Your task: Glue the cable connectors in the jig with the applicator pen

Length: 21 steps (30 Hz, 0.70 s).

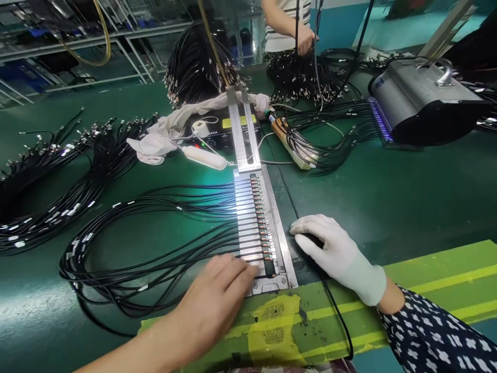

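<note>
A metal slotted fixture [277, 228] lies in front of me, with several black cables [209, 238] set side by side across it, their stripped ends showing orange and metal along its right part. My left hand [219, 298], bare and slightly blurred, is at the near-left corner of the fixture. Its fingertips are closed on a black cable whose end [267, 277] lies across the nearest slot. My right hand [330, 246], in a white glove, rests right of the fixture with thumb and fingers pinched together. A black cord [337, 305] runs beneath it; what the fingertips hold is hidden.
Behind the fixture stands a black control box [217, 140] with a white cloth [166, 132] over it. Cable bundles [97, 155] lie left. At right sits a metal lamp housing [423, 103] glowing violet. Across the table, another person's hand [305, 40] is above more cables.
</note>
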Available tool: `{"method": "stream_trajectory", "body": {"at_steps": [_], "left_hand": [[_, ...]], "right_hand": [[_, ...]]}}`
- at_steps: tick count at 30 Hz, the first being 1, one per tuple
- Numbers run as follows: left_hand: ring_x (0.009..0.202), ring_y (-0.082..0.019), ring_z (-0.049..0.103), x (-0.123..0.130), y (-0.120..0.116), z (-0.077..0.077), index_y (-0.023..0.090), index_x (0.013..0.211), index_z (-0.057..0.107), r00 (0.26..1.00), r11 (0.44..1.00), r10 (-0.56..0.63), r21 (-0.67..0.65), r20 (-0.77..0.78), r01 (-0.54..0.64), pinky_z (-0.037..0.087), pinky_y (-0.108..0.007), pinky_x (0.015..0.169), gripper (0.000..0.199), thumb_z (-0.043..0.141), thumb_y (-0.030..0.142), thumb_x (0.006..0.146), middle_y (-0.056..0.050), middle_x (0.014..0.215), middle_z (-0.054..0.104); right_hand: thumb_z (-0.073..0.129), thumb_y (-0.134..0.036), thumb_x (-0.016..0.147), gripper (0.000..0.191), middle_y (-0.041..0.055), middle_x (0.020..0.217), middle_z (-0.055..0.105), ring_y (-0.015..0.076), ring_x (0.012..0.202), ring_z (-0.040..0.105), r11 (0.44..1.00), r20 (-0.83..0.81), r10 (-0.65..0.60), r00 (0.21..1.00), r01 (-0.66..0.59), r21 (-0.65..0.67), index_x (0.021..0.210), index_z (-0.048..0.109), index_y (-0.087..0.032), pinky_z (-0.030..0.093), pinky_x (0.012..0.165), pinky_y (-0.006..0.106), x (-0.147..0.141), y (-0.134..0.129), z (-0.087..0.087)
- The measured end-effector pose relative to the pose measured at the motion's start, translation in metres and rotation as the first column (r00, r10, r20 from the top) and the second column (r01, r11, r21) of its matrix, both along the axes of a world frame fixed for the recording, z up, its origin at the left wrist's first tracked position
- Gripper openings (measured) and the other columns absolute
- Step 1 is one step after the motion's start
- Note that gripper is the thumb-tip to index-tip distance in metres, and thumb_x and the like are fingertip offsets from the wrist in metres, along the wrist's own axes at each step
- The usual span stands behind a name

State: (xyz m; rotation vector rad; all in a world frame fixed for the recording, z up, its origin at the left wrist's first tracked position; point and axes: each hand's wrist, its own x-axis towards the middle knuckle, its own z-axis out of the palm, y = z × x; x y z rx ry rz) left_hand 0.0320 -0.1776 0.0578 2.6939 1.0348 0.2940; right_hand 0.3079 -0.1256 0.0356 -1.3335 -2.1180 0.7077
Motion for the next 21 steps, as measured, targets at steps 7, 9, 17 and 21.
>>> {"method": "stream_trajectory", "body": {"at_steps": [7, 9, 17, 21], "left_hand": [[0.103, -0.025, 0.047, -0.021, -0.025, -0.007, 0.013, 0.138, 0.039, 0.999, 0.983, 0.019, -0.182, -0.051, -0.028, 0.041, -0.042, 0.095, 0.048, 0.042, 0.007, 0.091, -0.012, 0.116, 0.056], [0.105, -0.025, 0.048, -0.025, -0.023, -0.002, 0.012, 0.140, 0.040, 1.000, 0.991, 0.007, -0.133, -0.022, -0.010, 0.041, -0.040, 0.096, 0.048, 0.041, 0.008, 0.092, -0.012, 0.117, 0.057], [0.103, -0.018, 0.053, -0.041, -0.003, 0.017, 0.018, 0.140, 0.045, 1.000, 0.999, 0.011, -0.048, -0.014, -0.011, 0.041, -0.029, 0.094, 0.045, 0.035, 0.008, 0.098, -0.008, 0.118, 0.060], [0.097, -0.018, 0.054, -0.038, 0.009, 0.015, 0.016, 0.140, 0.045, 0.997, 0.996, -0.074, -0.048, -0.034, 0.072, 0.043, -0.030, 0.089, 0.043, 0.033, 0.011, 0.099, -0.009, 0.114, 0.061]], "right_hand": [[0.053, -0.021, 0.095, 0.011, -0.0012, 0.104, 0.067, 0.0199, 0.099, 0.058, 1.000, 0.014, -0.007, 1.000, 0.007, -0.027, 0.096, 0.063, -0.026, 0.039, 0.091, 0.039, -0.001, 0.003, -0.001], [0.053, -0.021, 0.095, 0.010, -0.0019, 0.103, 0.067, 0.0192, 0.100, 0.057, 1.000, 0.010, -0.007, 1.000, 0.007, -0.028, 0.095, 0.063, -0.025, 0.038, 0.091, 0.038, -0.001, 0.004, -0.001], [0.054, -0.020, 0.095, 0.010, -0.0020, 0.102, 0.067, 0.0186, 0.098, 0.057, 0.999, 0.002, -0.008, 1.000, 0.008, -0.033, 0.094, 0.063, -0.025, 0.038, 0.090, 0.038, -0.001, 0.002, 0.001], [0.053, -0.021, 0.095, 0.011, -0.0007, 0.102, 0.068, 0.0197, 0.098, 0.058, 0.999, 0.002, -0.011, 1.000, 0.011, -0.038, 0.094, 0.063, -0.026, 0.038, 0.090, 0.039, -0.001, 0.003, 0.002]]}}
